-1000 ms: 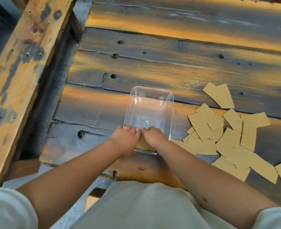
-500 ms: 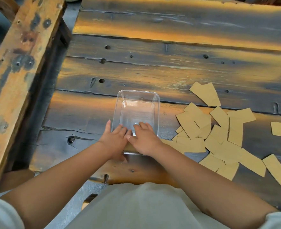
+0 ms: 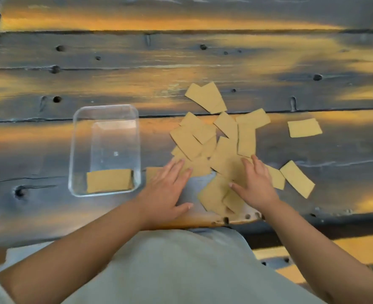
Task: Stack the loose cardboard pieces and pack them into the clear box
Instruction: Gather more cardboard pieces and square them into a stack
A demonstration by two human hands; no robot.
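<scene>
**Packing barely begun: one small stack boxed, most pieces still loose**

We find the clear box (image 3: pixel 105 150) standing on the wooden table (image 3: pixel 203 62), well to the left of the work. It holds a single small stack of cardboard (image 3: pixel 108 180) lying flat against its near end; how many sheets the stack has we cannot tell. The remainder of the box floor is bare

We judge the task to be in its early part. The loose cardboard pieces (image 3: pixel 216 145) lie scattered and overlapping on the table to the right of the box, with a few outliers apart from the heap: one far right (image 3: pixel 304 127), one at the near right (image 3: pixel 297 179), and a pair at the far edge (image 3: pixel 206 97)

The left hand (image 3: pixel 168 189) rests flat with fingers straight on the near-left edge of the heap, gripping nothing. The right hand (image 3: pixel 254 183) likewise lies spread upon the pieces, fingers extended, nothing pinched. We take the step in hand to be gathering the next stack
</scene>
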